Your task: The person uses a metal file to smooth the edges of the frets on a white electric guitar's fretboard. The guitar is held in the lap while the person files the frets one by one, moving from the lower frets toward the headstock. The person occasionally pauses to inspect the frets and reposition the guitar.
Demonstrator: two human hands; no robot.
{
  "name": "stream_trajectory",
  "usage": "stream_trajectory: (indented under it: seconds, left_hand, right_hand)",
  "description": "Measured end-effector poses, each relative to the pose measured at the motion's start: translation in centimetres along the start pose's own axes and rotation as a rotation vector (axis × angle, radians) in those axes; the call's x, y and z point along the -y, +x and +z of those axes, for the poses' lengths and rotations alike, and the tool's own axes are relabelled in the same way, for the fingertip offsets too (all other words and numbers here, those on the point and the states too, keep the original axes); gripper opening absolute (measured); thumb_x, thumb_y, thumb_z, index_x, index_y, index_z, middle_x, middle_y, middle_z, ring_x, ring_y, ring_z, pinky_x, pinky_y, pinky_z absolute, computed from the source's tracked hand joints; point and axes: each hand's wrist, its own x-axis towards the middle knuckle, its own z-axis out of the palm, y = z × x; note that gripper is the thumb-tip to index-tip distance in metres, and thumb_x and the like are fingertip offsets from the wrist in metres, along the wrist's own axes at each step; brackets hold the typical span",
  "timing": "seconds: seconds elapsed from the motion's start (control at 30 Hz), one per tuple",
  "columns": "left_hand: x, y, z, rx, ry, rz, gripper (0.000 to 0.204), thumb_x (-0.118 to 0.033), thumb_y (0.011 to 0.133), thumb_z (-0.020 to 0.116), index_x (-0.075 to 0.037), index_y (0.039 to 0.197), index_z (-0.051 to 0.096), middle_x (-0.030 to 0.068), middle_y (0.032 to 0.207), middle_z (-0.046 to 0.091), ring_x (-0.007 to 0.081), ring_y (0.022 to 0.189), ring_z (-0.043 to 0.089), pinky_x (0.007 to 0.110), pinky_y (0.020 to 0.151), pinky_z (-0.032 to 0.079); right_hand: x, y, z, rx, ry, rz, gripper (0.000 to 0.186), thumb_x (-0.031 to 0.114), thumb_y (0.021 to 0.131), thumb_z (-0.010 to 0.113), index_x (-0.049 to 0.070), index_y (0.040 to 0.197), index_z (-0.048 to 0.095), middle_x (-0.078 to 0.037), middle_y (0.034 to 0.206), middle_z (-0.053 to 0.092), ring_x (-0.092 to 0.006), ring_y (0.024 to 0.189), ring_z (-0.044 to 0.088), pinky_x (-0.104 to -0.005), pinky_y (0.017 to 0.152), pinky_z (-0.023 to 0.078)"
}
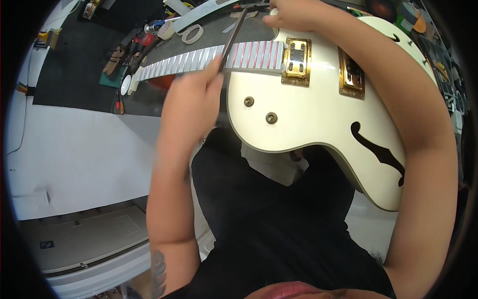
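Note:
A cream hollow-body electric guitar (pixel 308 117) lies in front of me, its neck pointing left. Silvery tape covers its fretboard (pixel 194 58) between the frets, and pinkish lines show near the body end. My left hand (pixel 191 97), blurred by motion, is closed around a long thin dark file (pixel 234 37). The file slants across the neck, its far end pointing up and to the right. Beyond the guitar's far edge, by the neck joint, my right hand (pixel 294 16) is curled. Its fingers are partly cut off by the picture's top, so what they hold cannot be made out.
Left of the neck, the dark bench mat (pixel 69 74) carries a tape roll (pixel 192 34), a small green mat (pixel 112 77) and several hand tools. A long pale strip (pixel 204 15) lies at the back. More tools and parts crowd the far right edge.

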Motion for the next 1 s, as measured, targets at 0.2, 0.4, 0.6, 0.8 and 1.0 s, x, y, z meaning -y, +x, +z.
stream_trajectory:
  seconds: [0.2, 0.4, 0.6, 0.8, 1.0]
  left_hand:
    - [-0.5, -6.1, 0.8, 0.036, 0.009, -0.051, 0.050, -0.008, 0.104, 0.066, -0.007, 0.153, 0.064, 0.0269, 0.081, 0.067, 0.0452, 0.076, 0.070, 0.050, 0.077, 0.055]
    - [-0.8, -10.3, 1.0, -0.006, 0.043, -0.043, 0.052, -0.006, 0.103, 0.068, -0.008, 0.155, 0.063, 0.0250, 0.079, 0.068, 0.0450, 0.074, 0.070, 0.049, 0.076, 0.057]
    - [-1.5, 0.5, -0.2, 0.036, 0.139, -0.004, 0.051, -0.010, 0.105, 0.066, -0.009, 0.156, 0.062, 0.0254, 0.080, 0.069, 0.0454, 0.075, 0.070, 0.050, 0.074, 0.055]
    - [1.0, -12.7, 1.7, -0.013, 0.004, 0.012, 0.056, -0.002, 0.104, 0.065, -0.005, 0.159, 0.058, 0.0312, 0.098, 0.073, 0.0486, 0.088, 0.075, 0.046, 0.086, 0.061]
    - [-0.1, 0.0, -0.2, 0.006, 0.157, 0.001, 0.042, -0.010, 0.105, 0.064, -0.001, 0.146, 0.067, 0.0283, 0.095, 0.073, 0.0476, 0.085, 0.072, 0.050, 0.075, 0.057]
  right_hand:
    - [-1.9, -0.6, 0.0, -0.005, -0.011, -0.028, 0.059, 0.046, 0.093, 0.066, -0.006, 0.115, 0.080, -0.033, 0.118, 0.077, -0.0482, 0.113, 0.074, -0.0504, 0.102, 0.059]
    - [-1.8, 0.0, 0.6, 0.000, -0.051, -0.012, 0.057, 0.045, 0.094, 0.066, -0.007, 0.112, 0.080, -0.033, 0.116, 0.077, -0.0489, 0.112, 0.075, -0.0513, 0.101, 0.059]
    - [-0.8, 0.7, 0.7, -0.014, -0.014, -0.030, 0.058, 0.046, 0.093, 0.066, -0.006, 0.114, 0.081, -0.034, 0.118, 0.077, -0.0479, 0.114, 0.074, -0.0511, 0.101, 0.059]
    - [-1.2, -0.3, -0.1, 0.016, -0.019, 0.043, 0.058, 0.045, 0.092, 0.067, -0.006, 0.115, 0.080, -0.033, 0.120, 0.077, -0.0481, 0.115, 0.074, -0.0507, 0.103, 0.058]
    - [-0.5, 0.3, 0.2, -0.034, 0.010, -0.014, 0.058, 0.044, 0.094, 0.065, -0.007, 0.118, 0.079, -0.034, 0.121, 0.076, -0.0477, 0.117, 0.073, -0.0503, 0.104, 0.057]
